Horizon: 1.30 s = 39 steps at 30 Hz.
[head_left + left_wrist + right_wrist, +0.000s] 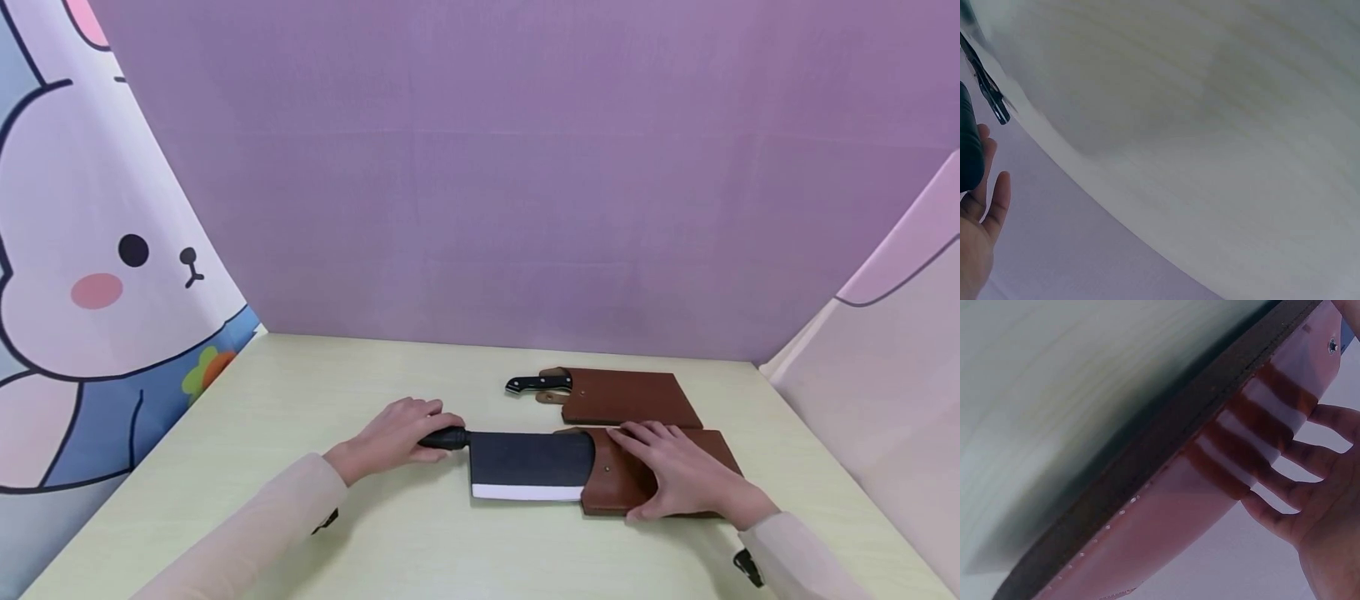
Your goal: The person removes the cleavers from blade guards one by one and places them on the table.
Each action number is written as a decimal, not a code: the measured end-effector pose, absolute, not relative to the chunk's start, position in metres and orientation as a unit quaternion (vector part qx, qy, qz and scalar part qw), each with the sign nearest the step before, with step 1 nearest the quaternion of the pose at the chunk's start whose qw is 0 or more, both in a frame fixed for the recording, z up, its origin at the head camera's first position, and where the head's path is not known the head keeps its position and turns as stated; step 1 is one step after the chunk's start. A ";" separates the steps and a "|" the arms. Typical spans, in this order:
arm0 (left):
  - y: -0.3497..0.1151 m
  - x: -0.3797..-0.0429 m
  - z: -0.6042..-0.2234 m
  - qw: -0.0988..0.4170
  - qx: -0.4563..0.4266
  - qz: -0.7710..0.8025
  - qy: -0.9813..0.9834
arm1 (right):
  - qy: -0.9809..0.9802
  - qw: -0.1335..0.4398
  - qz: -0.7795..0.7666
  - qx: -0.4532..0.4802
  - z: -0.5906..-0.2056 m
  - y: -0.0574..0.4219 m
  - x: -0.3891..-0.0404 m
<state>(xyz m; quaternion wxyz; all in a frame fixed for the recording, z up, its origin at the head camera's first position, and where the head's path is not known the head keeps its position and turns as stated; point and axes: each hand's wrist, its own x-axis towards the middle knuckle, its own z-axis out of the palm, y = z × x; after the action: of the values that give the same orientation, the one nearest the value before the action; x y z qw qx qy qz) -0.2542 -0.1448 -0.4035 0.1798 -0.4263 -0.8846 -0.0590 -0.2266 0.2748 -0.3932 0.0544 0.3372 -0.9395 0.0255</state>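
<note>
My left hand (401, 431) grips the black handle (444, 438) of a cleaver, also seen at the left edge of the left wrist view. The cleaver's wide dark blade (528, 460), with a bright edge toward me, lies with its right end inside the mouth of a brown leather sheath (606, 492). My right hand (686, 471) rests on this sheath with fingers spread, thumb at the near edge. In the right wrist view the fingertips (1254, 495) press on the sheath's smooth face (1172, 512). The part of the blade within the sheath is hidden.
Just behind lies a second brown sheath (626, 396) holding a knife, its black riveted handle (536, 383) sticking out to the left. A small strap (551, 398) hangs from that sheath. A purple backdrop (480, 183) rises behind the pale table (352, 358).
</note>
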 end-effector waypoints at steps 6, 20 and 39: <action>-0.149 -0.253 -0.401 0.178 -0.426 -0.065 -0.885 | -0.941 0.052 0.025 0.334 -0.392 0.275 -0.226; -0.158 -0.252 -0.401 0.188 -0.421 -0.061 -0.885 | -0.940 0.056 0.026 0.336 -0.392 0.276 -0.225; -0.176 -0.247 -0.398 0.193 -0.399 -0.061 -0.894 | -0.941 0.059 0.025 0.332 -0.393 0.279 -0.225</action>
<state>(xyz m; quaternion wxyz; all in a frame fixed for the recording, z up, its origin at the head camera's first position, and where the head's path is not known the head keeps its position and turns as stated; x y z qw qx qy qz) -0.2474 -0.1761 -0.3983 0.1926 -0.3989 -0.8944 -0.0615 -0.2255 0.2793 -0.3931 0.0586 0.3316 -0.9413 0.0247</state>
